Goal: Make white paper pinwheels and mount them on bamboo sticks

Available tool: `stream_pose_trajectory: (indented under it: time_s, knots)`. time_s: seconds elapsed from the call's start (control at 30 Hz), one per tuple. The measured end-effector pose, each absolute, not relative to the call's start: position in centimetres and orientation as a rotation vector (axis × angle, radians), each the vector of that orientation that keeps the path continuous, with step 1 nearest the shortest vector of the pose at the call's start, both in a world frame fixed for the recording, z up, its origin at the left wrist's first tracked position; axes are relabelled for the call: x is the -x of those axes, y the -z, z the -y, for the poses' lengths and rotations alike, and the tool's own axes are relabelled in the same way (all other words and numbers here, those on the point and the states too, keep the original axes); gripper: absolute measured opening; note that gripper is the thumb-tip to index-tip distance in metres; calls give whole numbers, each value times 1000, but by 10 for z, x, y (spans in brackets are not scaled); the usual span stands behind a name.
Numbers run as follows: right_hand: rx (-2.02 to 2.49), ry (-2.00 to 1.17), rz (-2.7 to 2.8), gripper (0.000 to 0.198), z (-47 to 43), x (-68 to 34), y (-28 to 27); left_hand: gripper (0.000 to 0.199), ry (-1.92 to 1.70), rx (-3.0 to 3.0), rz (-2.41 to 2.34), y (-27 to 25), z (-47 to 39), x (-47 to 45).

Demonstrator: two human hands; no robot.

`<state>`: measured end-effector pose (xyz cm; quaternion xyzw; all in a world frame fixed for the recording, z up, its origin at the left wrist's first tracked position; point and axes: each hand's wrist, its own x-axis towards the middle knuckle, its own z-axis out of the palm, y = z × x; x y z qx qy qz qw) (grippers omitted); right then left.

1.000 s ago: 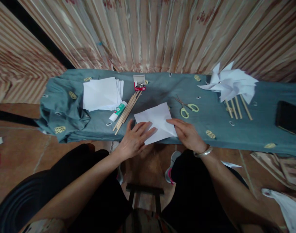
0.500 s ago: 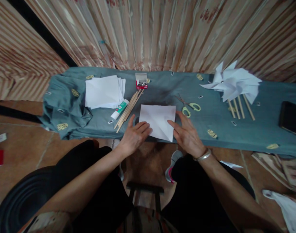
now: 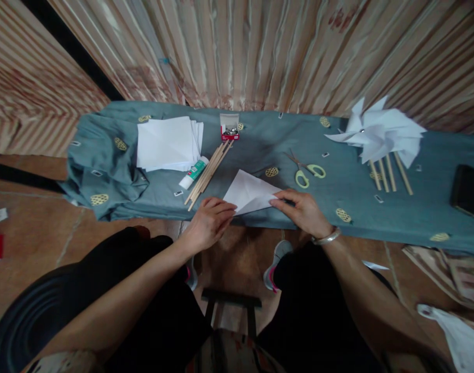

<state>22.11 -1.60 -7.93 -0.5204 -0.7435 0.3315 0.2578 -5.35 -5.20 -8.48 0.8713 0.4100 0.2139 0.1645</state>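
A white sheet of paper (image 3: 249,191), folded into a triangle, lies at the front edge of the cloth-covered table with its point facing away from me. My left hand (image 3: 211,220) pinches its left corner. On the opposite corner, the thumb and fingers of my right hand (image 3: 299,210) are closed. A bundle of wooden sticks (image 3: 209,173) lies just beyond my left hand, next to a green and white glue stick (image 3: 194,172). Scissors (image 3: 305,170) with pale green handles rest beyond my right hand, their blades apart.
A stack of white paper (image 3: 167,144) lies at the left. A small red box (image 3: 229,129) holding shiny metal pieces stands open at the back. Paper pinwheels (image 3: 380,129) on sticks are piled at the right, near a dark phone-like object (image 3: 468,191). Striped curtains hang behind the table.
The paper, a flat four-sided sheet before, is now turned and shows as a folded triangle. Both hands have gone from lying on it with loose fingers to gripping its two corners.
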Motion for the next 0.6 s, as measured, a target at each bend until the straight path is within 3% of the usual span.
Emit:
stream_pose_trajectory:
  time_s: [0.17, 0.27, 0.33, 0.6]
  knots:
    - [1498, -864, 1991, 29, 1, -208, 81, 25, -707, -2341, -1263, 83, 53, 59]
    - [1537, -801, 1989, 26, -5, -201, 82, 51, -814, -2379, -1280, 75, 55, 57]
    - [1564, -779, 2001, 25, -8, -197, 82, 57, -818, -2552, -1181, 70, 58, 50]
    - [1698, -644, 2027, 24, -16, -183, 81, 65, -436, -2701, -1125, 87, 67, 19]
